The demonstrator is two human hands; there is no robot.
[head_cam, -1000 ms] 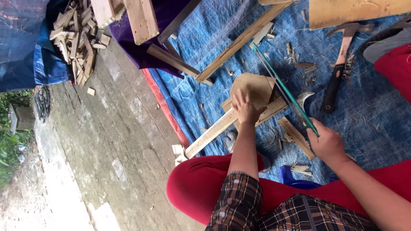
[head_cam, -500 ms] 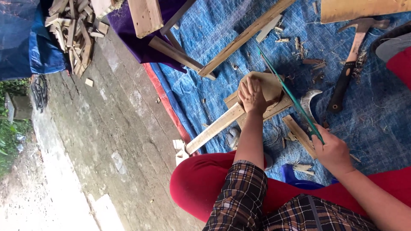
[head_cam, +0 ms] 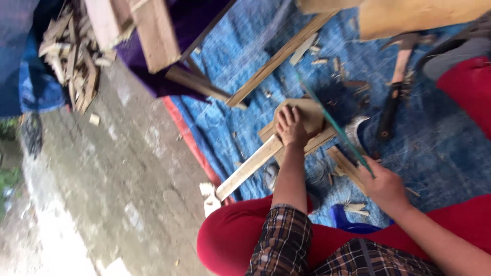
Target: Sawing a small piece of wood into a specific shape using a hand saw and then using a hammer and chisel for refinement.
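Compared with a moment back, the thin green saw blade (head_cam: 332, 122) has swung a bit and the view has slid, so the wood pile now sits further up in the corner, but both hands are still in the same spots. The rounded wooden piece (head_cam: 307, 113) sits on the blue tarp (head_cam: 440, 153), stacked on a long pale wooden slat (head_cam: 250, 166) that runs diagonally down toward the tarp's red edge (head_cam: 192, 145). The left hand (head_cam: 291, 128) is pressed flat on the rounded piece, fingers spread over its top, pinning it down. The blade crosses right over that piece at a slant, and the right hand (head_cam: 383, 186) is closed around its lower end, near the red-trousered knee.

Just beside the right hand there's a short wood offcut (head_cam: 345, 166) lying on the tarp, with chips and shavings scattered all around. Further out, a hatchet with a dark handle (head_cam: 391, 105) lies on the tarp, well apart from both hands. Another long wooden batten (head_cam: 279, 59) runs diagonally above the workpiece, and a purple cloth (head_cam: 153, 76) with boards on it sits beyond that. Off the tarp it's bare concrete floor (head_cam: 112, 179), and a pile of wood scraps (head_cam: 71, 61) sits in the far corner. It's all a bit motion-blurred.
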